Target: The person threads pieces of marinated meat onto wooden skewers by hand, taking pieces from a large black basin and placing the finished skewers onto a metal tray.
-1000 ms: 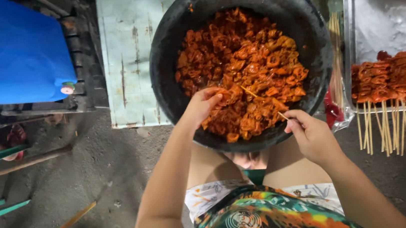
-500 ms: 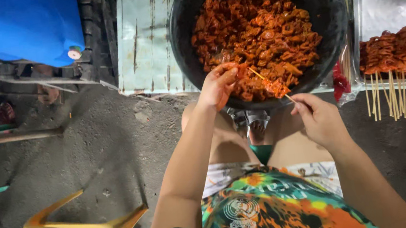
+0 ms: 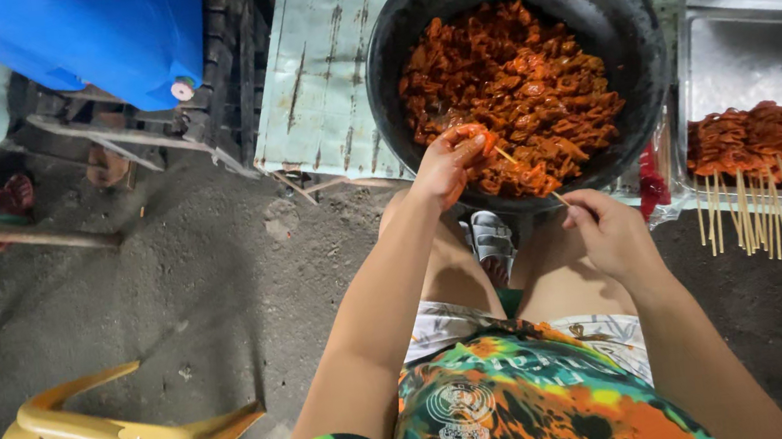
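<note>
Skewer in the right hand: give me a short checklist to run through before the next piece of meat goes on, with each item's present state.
1. Skewer gripped at its near end by the right hand: ok.
2. Skewer tip reaches the left hand over the bowl: ok.
3. Left hand has a piece of marinated meat pinched at its fingertips: ok, though how firmly cannot be told.
4. Black bowl holds plenty of meat within reach: ok.
5. Metal tray has bare room behind the finished skewers: ok.
6. How many pieces are already on the skewer: cannot tell, the meat behind it hides them.
</note>
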